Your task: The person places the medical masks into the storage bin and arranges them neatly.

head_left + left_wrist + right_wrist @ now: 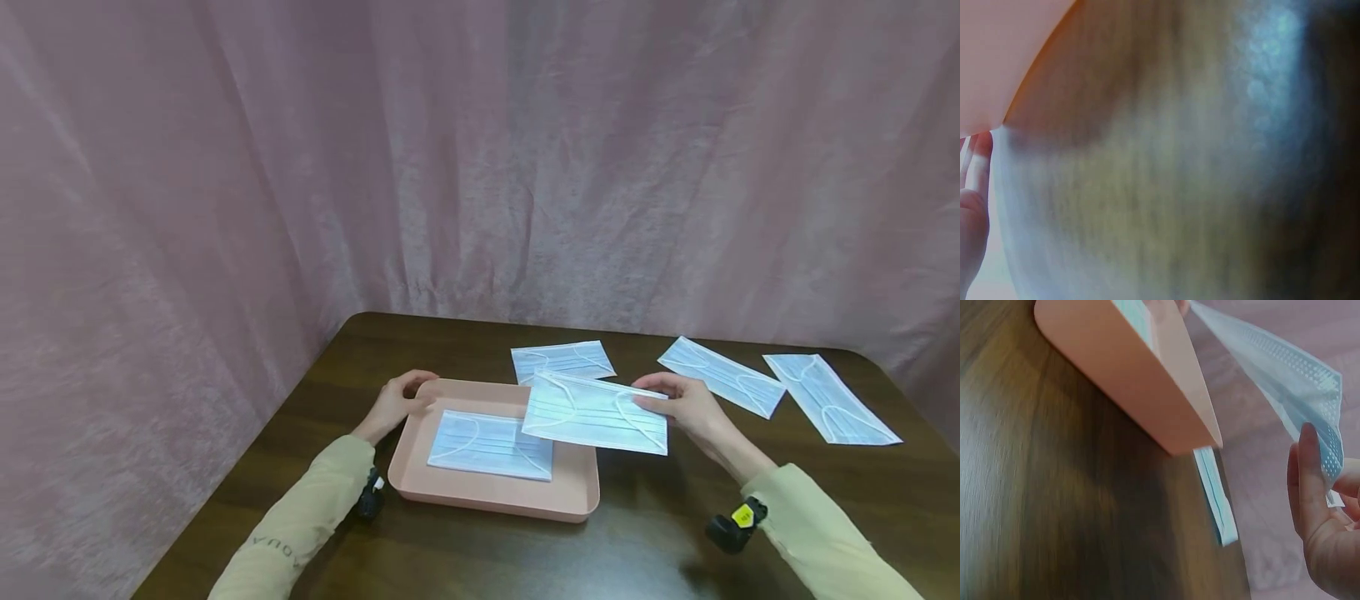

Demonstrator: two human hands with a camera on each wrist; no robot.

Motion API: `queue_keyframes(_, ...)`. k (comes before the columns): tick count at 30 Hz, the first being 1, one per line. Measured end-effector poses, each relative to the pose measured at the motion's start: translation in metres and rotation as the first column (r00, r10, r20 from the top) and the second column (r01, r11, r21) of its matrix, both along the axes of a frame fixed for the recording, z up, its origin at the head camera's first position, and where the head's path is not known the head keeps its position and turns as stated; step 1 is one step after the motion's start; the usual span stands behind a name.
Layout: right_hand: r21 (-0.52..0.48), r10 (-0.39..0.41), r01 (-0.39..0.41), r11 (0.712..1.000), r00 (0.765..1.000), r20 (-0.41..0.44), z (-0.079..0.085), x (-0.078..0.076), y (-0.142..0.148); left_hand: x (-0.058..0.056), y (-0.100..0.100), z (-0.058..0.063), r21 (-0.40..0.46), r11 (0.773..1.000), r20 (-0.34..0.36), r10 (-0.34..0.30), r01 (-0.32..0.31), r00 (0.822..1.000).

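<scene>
A shallow pink tray [495,502] rests on the table with a pale blue face mask [480,446] lying flat inside; whether more masks lie beneath it cannot be told. At the tray's far left corner my left hand [393,407] holds the rim. Only part of the left hand [974,206] shows at the edge of the left wrist view. My right hand [690,408] pinches another face mask [592,412] by its right end between thumb and fingers. This mask hangs above the tray's right side, tilted, and hides part of the rim. In the right wrist view the held mask [1272,369] is seen nearly edge-on.
Behind the tray lies a loose mask [562,358], partly covered by the held one. Two more masks, one at the back right [723,377] and one farther right [832,400], lie on the dark wooden table [450,558]. A pink curtain [480,167] hangs behind the table.
</scene>
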State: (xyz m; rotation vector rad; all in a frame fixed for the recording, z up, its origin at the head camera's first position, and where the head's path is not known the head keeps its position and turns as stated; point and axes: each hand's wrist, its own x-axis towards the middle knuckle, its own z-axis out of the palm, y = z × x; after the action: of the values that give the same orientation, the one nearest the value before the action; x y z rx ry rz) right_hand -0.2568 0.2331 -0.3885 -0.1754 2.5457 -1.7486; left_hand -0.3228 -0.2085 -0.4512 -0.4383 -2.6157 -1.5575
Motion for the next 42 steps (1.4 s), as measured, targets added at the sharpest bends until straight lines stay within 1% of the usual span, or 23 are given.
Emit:
queue_keyframes(4,-0.022,-0.01,0.011,1.0,1.0,0.013,0.0,-0.001,-0.018,0.011,0.009,0.014,0.013,0.999,0.009,-0.033,0.033,0.999)
queue_keyframes(6,-0.035,-0.013,0.013,0.999,1.0,0.019,0.0,-0.002,-0.027,0.016,0.013,0.021,0.007,1.0,0.018,-0.027,0.027,0.999)
queue_keyframes(9,-0.047,-0.011,0.012,0.999,1.0,0.023,-0.002,-0.004,-0.042,0.017,0.016,0.023,-0.008,1.0,0.035,-0.013,0.013,0.999)
queue_keyframes(12,-0.045,-0.009,0.01,0.999,1.0,0.022,-0.004,-0.005,-0.057,0.01,0.013,0.015,-0.004,1.0,0.037,-0.011,0.012,0.999)
queue_keyframes(16,-0.035,-0.002,0.003,0.999,1.0,0.017,-0.006,-0.006,-0.075,-0.003,0.009,-0.001,-0.002,1.0,0.046,0.0,0.0,0.999)
queue_keyframes(19,-0.051,0.009,-0.007,0.999,1.0,0.026,-0.007,-0.007,-0.086,-0.007,0.008,-0.006,-0.014,1.0,0.044,0.012,-0.011,0.999)
queue_keyframes(22,-0.078,0.011,-0.008,0.997,0.999,0.041,-0.01,-0.008,-0.096,-0.007,0.008,-0.006,-0.018,1.0,0.039,0.011,-0.01,0.999)
queue_keyframes(27,-0.091,0.029,-0.025,0.996,0.999,0.042,-0.016,-0.012,-0.111,-0.006,0.006,-0.006,-0.004,1.0,0.047,0.015,-0.015,0.999)
queue_keyframes(33,-0.05,0.047,-0.046,0.998,0.999,0.012,-0.022,-0.016,-0.125,-0.006,0.004,-0.006,-0.011,1.0,0.019,-0.007,0.007,1.0)
queue_keyframes(36,-0.043,0.047,-0.047,0.998,0.999,0.011,-0.024,-0.017,-0.128,-0.006,0.004,-0.006,-0.013,1.0,0.023,-0.012,0.013,1.0)
queue_keyframes(39,0.004,0.028,-0.028,1.0,1.0,0.002,-0.026,-0.018,-0.131,-0.006,0.004,-0.005,-0.01,1.0,0.03,-0.013,0.014,0.999)
queue_keyframes(42,0.058,0.008,-0.007,0.998,1.0,-0.006,-0.028,-0.019,-0.133,-0.006,0.005,-0.006,0.002,1.0,0.02,-0.025,0.025,0.999)
